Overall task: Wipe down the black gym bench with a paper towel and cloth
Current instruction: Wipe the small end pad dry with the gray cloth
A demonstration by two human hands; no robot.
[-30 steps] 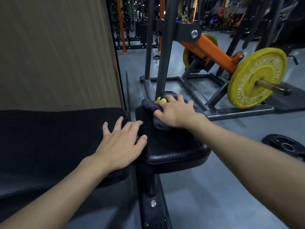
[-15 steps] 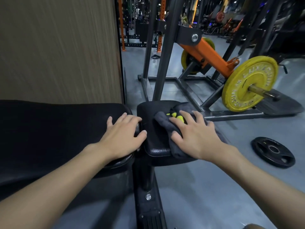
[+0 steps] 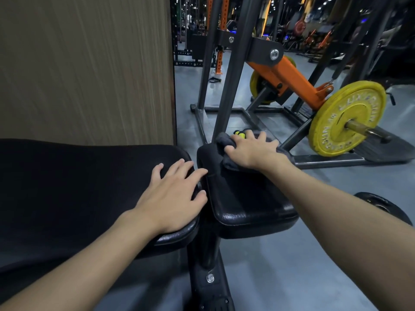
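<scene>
The black gym bench has a long back pad [image 3: 78, 187] on the left and a smaller seat pad [image 3: 244, 198] on the right. My left hand [image 3: 173, 194] rests flat on the right end of the long pad, fingers spread. My right hand [image 3: 251, 149] presses a dark grey cloth [image 3: 226, 142] with yellow marks onto the far end of the seat pad, fingers laid over it. No paper towel is in view.
A wood-grain wall panel [image 3: 85, 68] stands behind the bench. A black and orange rack [image 3: 287, 72] with a yellow weight plate [image 3: 345, 117] stands beyond the seat. A black plate [image 3: 381, 205] lies on the grey floor at right. The bench's frame post [image 3: 208, 277] runs below.
My right hand slid the cloth from the near edge of the seat pad back to its far end. My left hand stayed on the long pad.
</scene>
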